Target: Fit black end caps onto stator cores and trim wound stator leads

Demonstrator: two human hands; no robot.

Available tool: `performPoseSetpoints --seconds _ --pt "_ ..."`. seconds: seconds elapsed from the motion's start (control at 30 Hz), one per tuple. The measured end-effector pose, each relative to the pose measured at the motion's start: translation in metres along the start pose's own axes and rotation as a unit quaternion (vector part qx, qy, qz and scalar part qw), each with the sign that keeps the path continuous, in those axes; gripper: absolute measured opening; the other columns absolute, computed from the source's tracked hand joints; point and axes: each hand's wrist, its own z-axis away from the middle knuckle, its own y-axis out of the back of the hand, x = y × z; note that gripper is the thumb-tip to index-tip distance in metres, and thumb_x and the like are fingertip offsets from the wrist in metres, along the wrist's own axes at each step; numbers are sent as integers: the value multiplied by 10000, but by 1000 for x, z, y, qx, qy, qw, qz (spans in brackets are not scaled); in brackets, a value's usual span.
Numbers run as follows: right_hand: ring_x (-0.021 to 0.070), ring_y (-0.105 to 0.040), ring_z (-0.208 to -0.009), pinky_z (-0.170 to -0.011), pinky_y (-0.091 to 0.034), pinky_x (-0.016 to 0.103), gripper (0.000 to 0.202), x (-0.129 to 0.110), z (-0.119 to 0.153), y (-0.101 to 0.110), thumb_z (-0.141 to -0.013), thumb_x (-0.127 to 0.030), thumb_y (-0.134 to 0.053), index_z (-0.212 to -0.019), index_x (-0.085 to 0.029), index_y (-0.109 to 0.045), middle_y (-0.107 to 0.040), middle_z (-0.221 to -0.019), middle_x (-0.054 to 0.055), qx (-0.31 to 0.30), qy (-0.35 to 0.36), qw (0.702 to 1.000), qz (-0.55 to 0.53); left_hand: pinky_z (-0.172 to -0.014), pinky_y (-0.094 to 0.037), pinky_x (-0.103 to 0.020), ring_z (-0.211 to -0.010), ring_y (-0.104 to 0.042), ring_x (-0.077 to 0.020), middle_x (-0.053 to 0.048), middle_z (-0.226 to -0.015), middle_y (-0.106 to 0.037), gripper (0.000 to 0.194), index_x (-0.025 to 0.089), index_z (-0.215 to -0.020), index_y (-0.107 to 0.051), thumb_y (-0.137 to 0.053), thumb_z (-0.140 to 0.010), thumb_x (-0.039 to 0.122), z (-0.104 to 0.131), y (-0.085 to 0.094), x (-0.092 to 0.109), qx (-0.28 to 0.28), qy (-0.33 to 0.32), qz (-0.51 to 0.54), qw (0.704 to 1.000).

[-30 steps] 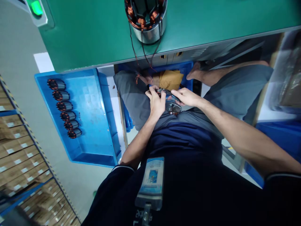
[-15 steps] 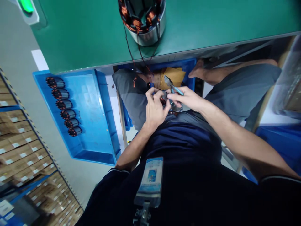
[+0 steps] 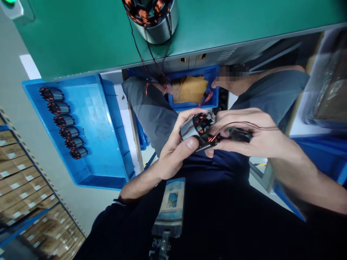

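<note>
My left hand point(image 3: 176, 151) is closed round the silvery side of a motor stator point(image 3: 189, 128) with copper windings, tilted above my lap. My right hand point(image 3: 252, 131) grips the stator's right side, its fingertips at the windings and partly hidden. Two thin brown lead wires point(image 3: 244, 123) run from the windings across the back of that hand. A dark object point(image 3: 240, 134) lies in the right palm; I cannot make out whether it is the pliers.
A larger stator point(image 3: 159, 30) with hanging leads stands on the green bench point(image 3: 230, 25). Several small stators point(image 3: 65, 121) line a blue tray point(image 3: 100, 119) at left. Yellow envelopes point(image 3: 189, 90) lie in a blue bin point(image 3: 215, 99) between my legs. Boxes point(image 3: 24, 180) fill the lower left.
Both hands have come up towards me with the stator, which now shows clearly. The blue-handled pliers, plain in my right hand before, are no longer recognisable. The view has shifted slightly.
</note>
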Motion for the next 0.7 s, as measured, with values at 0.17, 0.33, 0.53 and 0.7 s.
performPoseSetpoints --seconds 0.17,0.33,0.53,0.7 --pt "278 -850 -1118 -1011 -686 426 637 -27 30 -2 -1159 -331 -764 -1767 -467 -626 -851 -1469 40 22 -107 985 134 -910 -782 -473 -844 -854 -229 -59 -1320 -801 629 410 -1698 -533 -752 -1141 602 0 -5 0 -21 37 128 991" --pt "304 -793 -1028 -907 -699 474 797 -36 54 -1 -1118 -205 -675 -1833 -533 -548 -796 -1267 56 2 -145 973 183 -755 -738 -393 -716 -791 -184 -32 -1162 -788 624 372 -1627 -521 -767 -1130 658 4 -8 -3 3 21 94 995" --pt "294 -796 -1208 -1054 -693 451 908 -39 50 -5 -1060 -90 -694 -1866 -472 -521 -787 -1270 46 -3 -111 973 203 -692 -710 -376 -721 -784 -184 -32 -1149 -769 678 405 -1665 -531 -783 -1115 710 10 -8 -15 -8 29 74 997" --pt "218 -811 -1024 -955 -689 366 876 -46 48 -6 -1063 -65 -679 -1837 -461 -572 -801 -1222 23 -2 -97 974 205 -629 -682 -311 -699 -779 -160 -35 -1155 -746 579 379 -1653 -562 -766 -1155 592 8 -10 -7 -25 -9 67 997"
